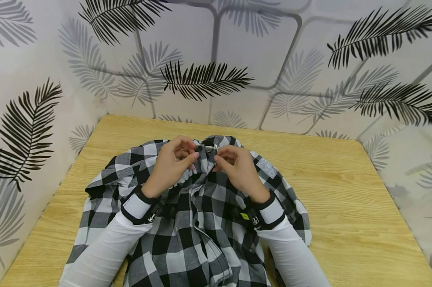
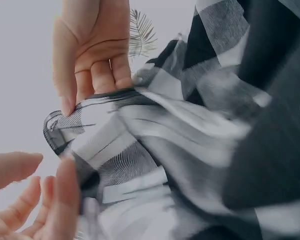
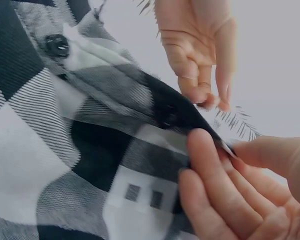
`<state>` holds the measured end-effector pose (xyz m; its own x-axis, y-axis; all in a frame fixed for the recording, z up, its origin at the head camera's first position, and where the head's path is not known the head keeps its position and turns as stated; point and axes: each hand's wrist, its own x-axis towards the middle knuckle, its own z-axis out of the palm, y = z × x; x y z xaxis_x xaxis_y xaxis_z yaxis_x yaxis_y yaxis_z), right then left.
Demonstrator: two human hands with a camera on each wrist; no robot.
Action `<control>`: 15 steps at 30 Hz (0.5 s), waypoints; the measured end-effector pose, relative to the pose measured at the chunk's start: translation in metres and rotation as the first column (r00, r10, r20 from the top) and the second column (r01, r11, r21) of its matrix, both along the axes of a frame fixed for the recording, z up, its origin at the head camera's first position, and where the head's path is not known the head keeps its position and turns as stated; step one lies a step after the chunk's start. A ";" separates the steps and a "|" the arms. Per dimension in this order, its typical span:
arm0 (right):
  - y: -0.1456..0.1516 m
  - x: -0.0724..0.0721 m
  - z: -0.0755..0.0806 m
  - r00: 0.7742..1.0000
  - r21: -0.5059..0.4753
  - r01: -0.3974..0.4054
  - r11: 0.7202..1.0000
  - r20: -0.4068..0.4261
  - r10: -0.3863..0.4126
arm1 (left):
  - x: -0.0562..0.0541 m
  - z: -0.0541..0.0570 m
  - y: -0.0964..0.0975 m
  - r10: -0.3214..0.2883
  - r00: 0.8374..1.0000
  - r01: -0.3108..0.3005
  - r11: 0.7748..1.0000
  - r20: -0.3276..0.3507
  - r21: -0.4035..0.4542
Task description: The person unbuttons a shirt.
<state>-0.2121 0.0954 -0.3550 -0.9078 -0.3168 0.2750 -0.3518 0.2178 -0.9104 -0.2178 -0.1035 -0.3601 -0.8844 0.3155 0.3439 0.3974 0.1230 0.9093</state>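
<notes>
A black, white and grey checked button-up shirt (image 1: 210, 195) lies front side up, with its collar at the far end. My right hand (image 1: 239, 169) pinches the edge of the shirt at the collar between thumb and fingers (image 3: 202, 155). On the collar's other side is my left hand (image 1: 174, 165), its thumb and fingers apart and loosely bent in the left wrist view. A fingertip (image 2: 67, 175) of it is at the cloth edge; whether it touches cannot be told. Dark buttons (image 3: 57, 46) run down the front placket.
The shirt lies on a wooden table (image 1: 345, 207), whose bare surface shows at right. A wall covering with a leaf pattern (image 1: 208, 81) stands behind it. Pale lettering (image 1: 267, 167) marks the right sleeve. Both forearms lie over the shirt's front.
</notes>
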 end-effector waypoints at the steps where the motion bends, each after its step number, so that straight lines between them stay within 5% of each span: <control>1: 0.001 0.002 0.005 1.000 -0.052 0.013 0.999 0.016 -0.012 | -0.001 -0.003 0.000 0.006 1.000 -0.006 0.999 -0.009 -0.039; 5: 0.003 0.004 0.013 0.998 -0.221 0.056 0.974 0.043 -0.048 | 0.001 -0.013 0.003 -0.028 0.999 0.020 0.966 -0.026 -0.257; 8: 0.005 0.005 0.015 0.997 -0.261 0.073 0.963 0.047 -0.063 | 0.006 -0.014 0.008 -0.063 0.998 0.047 0.929 -0.031 -0.368; 11: 0.005 0.007 0.016 0.997 -0.270 0.062 0.961 0.053 -0.050 | 0.011 -0.014 0.013 -0.056 0.996 0.023 0.910 -0.068 -0.414; 15: 0.005 0.009 0.018 1.000 -0.253 -0.009 0.967 0.025 0.016 | 0.011 -0.014 0.015 -0.026 0.994 -0.020 0.914 -0.108 -0.405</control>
<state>-0.2028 0.1000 -0.3366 -0.9124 -0.2511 0.3233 -0.3277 -0.0250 -0.9444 -0.2063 -0.0880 -0.3742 -0.8478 0.4508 0.2795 0.4917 0.4703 0.7329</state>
